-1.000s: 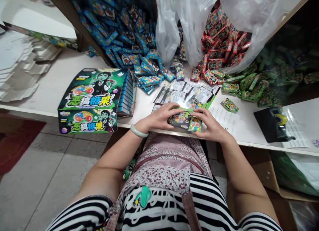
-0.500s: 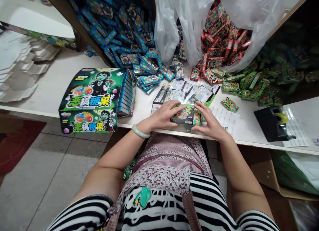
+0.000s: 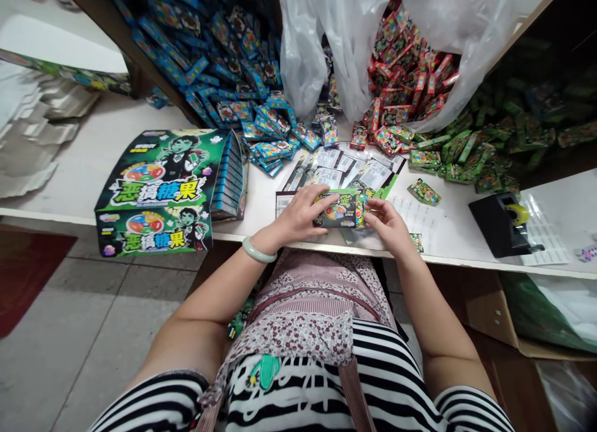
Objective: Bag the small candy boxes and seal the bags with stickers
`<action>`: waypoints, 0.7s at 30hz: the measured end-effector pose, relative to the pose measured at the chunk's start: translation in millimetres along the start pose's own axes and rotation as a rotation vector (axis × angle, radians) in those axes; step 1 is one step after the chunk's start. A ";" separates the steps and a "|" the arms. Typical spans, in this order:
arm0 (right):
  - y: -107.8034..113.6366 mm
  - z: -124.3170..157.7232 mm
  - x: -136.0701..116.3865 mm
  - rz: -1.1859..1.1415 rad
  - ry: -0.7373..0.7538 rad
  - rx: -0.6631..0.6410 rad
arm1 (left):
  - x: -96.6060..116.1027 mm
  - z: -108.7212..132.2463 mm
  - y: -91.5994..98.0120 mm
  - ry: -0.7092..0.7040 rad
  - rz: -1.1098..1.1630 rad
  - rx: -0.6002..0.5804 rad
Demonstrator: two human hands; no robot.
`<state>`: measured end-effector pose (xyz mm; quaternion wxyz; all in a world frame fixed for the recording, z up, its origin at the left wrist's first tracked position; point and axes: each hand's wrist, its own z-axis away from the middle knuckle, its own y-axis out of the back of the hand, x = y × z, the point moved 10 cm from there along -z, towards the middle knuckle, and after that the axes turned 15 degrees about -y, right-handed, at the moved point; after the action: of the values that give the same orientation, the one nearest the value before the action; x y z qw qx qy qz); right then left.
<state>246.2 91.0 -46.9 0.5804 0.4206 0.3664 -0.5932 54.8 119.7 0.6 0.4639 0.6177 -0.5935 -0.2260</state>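
At the table's front edge my left hand [image 3: 303,213] grips a flat black-and-green printed packet [image 3: 338,209], thumb and fingers around its left part. My right hand [image 3: 386,224] pinches the packet's right end, where a narrow strip of brighter green print shows. Whether that strip is a separate small box inside, I cannot tell. Beneath and behind the packet lie overlapping flat printed packets [image 3: 331,161] with white label areas. To the right of my right hand is one loose small green candy box [image 3: 424,192].
A green display box [image 3: 158,171] filled with small blue boxes stands left. Piles of blue [image 3: 224,65], red [image 3: 410,78] and green [image 3: 471,149] candy boxes line the back, with a plastic bag [image 3: 303,53] draped among them. A black tape dispenser [image 3: 497,224] sits right.
My right hand's fingers have drawn closer together at the packet's right end and shifted slightly right. My left hand keeps its hold. The whole view has shifted a little.
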 end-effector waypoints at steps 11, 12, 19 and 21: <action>-8.1 -5.5 13.8 -0.106 -0.133 -0.073 | 6.4 0.1 -6.4 -0.066 -0.042 -0.041; -7.8 -4.7 13.9 -0.096 -0.137 -0.071 | 6.4 0.6 -6.9 -0.068 -0.042 -0.043; -9.8 -3.1 12.4 -0.055 -0.106 -0.081 | 1.4 1.2 -8.1 -0.021 0.032 -0.032; -7.7 -2.1 8.2 -0.026 -0.045 -0.057 | -0.3 1.5 -6.9 -0.005 0.031 -0.024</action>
<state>238.9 90.2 -55.7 0.5924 0.3855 0.3757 -0.5994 57.2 118.7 -6.0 0.4734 0.6022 -0.6014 -0.2273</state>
